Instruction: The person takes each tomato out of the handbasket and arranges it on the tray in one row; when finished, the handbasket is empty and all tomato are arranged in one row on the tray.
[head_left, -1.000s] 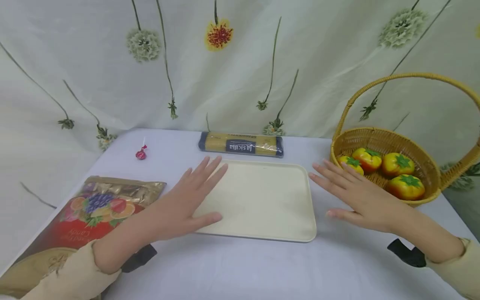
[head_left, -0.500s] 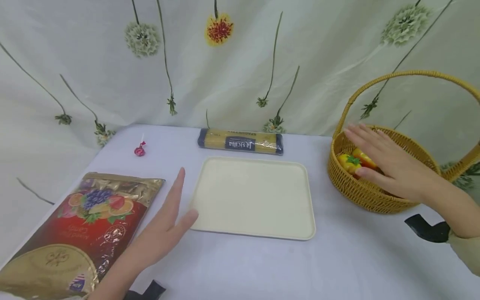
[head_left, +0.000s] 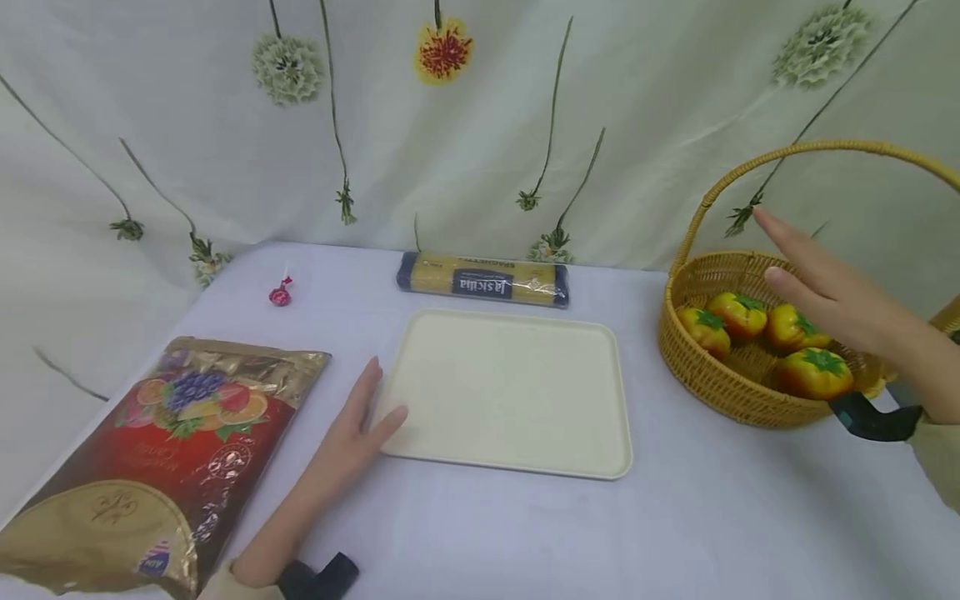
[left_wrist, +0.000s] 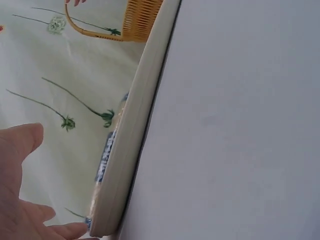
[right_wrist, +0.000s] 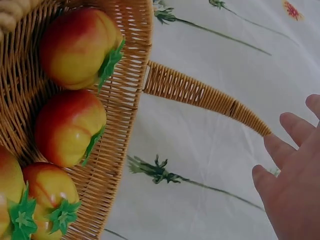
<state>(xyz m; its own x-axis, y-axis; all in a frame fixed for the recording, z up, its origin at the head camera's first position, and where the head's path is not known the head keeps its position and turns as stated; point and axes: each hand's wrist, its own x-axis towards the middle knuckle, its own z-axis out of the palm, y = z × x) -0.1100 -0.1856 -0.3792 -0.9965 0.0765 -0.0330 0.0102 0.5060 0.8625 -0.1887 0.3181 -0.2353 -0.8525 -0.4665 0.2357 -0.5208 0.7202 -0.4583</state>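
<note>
At the left edge of a cream tray (head_left: pixel 510 396), my left hand (head_left: pixel 348 437) has its thumb and fingers extended and holds nothing. The left wrist view has that hand (left_wrist: pixel 22 185) with fingertips close to the tray's end (left_wrist: pixel 135 125). My right hand (head_left: pixel 843 304) is raised over the right side of a wicker basket (head_left: pixel 716 392), fingers straight, covering part of it. Inside the basket lie several yellow-red persimmons (head_left: pixel 813 373) with green leafy tops. In the right wrist view the right hand (right_wrist: pixel 295 180) overlaps the end of the visible basket handle (right_wrist: pixel 200 95).
Behind the tray lies a spaghetti packet (head_left: pixel 483 280). A red-wrapped lollipop (head_left: pixel 281 292) is at the back left. A large red and gold candy bag (head_left: pixel 165 458) lies at the left on the white tablecloth (head_left: pixel 510 542). A flower-print curtain (head_left: pixel 450 150) hangs behind.
My left hand has shifted from over the tray to its left edge. My right hand has moved right and up, from beside the basket to over it. Nothing was picked up.
</note>
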